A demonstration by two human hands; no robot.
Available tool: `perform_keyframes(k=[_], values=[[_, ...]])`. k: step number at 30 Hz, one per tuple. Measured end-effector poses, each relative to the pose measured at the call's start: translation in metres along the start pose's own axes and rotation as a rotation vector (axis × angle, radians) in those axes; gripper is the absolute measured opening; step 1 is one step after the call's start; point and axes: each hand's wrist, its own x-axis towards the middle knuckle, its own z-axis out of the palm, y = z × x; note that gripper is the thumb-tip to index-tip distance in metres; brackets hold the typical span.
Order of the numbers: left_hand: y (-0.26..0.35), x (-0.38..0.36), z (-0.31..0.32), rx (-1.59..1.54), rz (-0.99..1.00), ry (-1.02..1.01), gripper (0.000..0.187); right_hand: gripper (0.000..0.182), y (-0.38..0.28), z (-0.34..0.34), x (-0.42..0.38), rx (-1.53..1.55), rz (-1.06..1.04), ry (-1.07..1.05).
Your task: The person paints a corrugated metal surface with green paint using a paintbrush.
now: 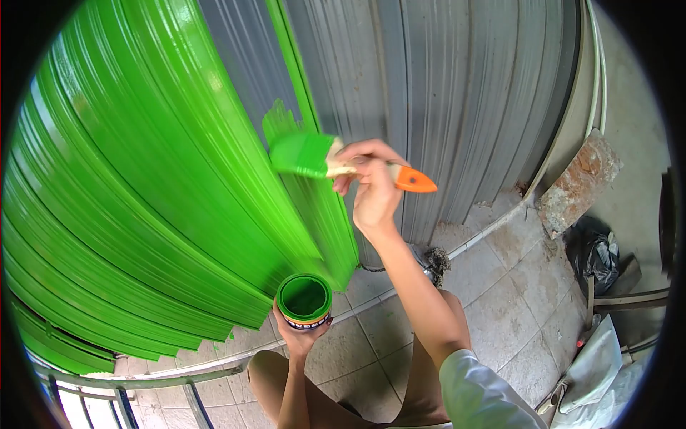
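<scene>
My right hand (374, 182) is closed round the handle of a wide paintbrush (304, 154) with an orange handle tip. Its green-coated bristles lie over a ribbed metal panel (443, 93), at the border between fresh green paint (179, 179) and bare grey. A short green patch with a ragged top edge shows just above the bristles. Lower down, my left hand (294, 342) grips an uncovered paint can (305, 314) from below and the side. Green paint coats the can's inside and rim.
Grey floor tiles (493, 272) run along the panel's foot. A metal railing (143, 382) stands at lower left. At right are a rusty slab (580, 182), a black plastic bag (593, 254) and a pale sack (597, 365). Two white cables (599, 71) hang along the wall.
</scene>
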Motion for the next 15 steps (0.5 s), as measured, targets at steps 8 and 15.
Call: perform_keyframes(k=[8, 15], values=[[0.002, 0.000, -0.008, 0.029, 0.005, 0.026, 0.114, 0.021, 0.089, -0.099, -0.130, -0.269, 0.249, 0.124], [0.003, 0.003, -0.010, -0.026, 0.016, 0.044, 0.112, 0.015, 0.049, -0.055, -0.088, -0.258, 0.453, 0.169]])
